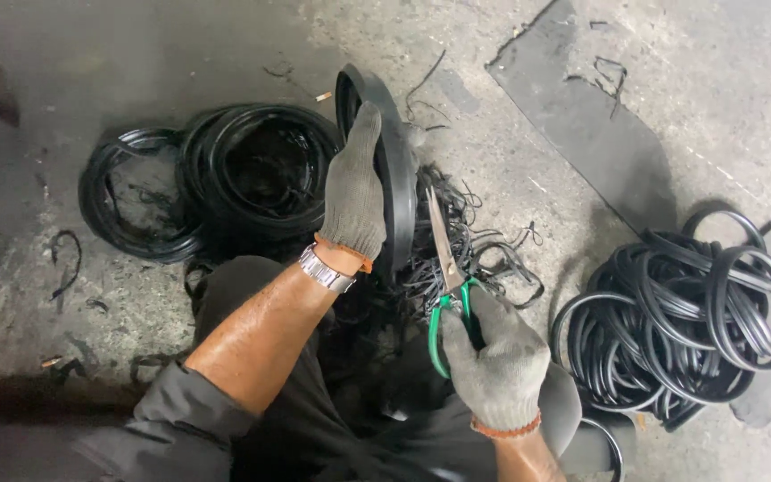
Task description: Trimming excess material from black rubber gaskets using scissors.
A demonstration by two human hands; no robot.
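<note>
On stained concrete floor point(582, 54), rubber rings point(680, 312).

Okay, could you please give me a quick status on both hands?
Left hand grips upright rubber ring. Right hand holds green-handled scissors. Trimmings pile beneath.

You have one view, from the camera on your head: it looks steeply down and forward, close over your gloved hands, taking in the concrete floor point(653, 80) around them.

A rough, stained grey concrete floor point(600, 54), with a darker patched slab point(582, 134) crossing its upper right.
</note>
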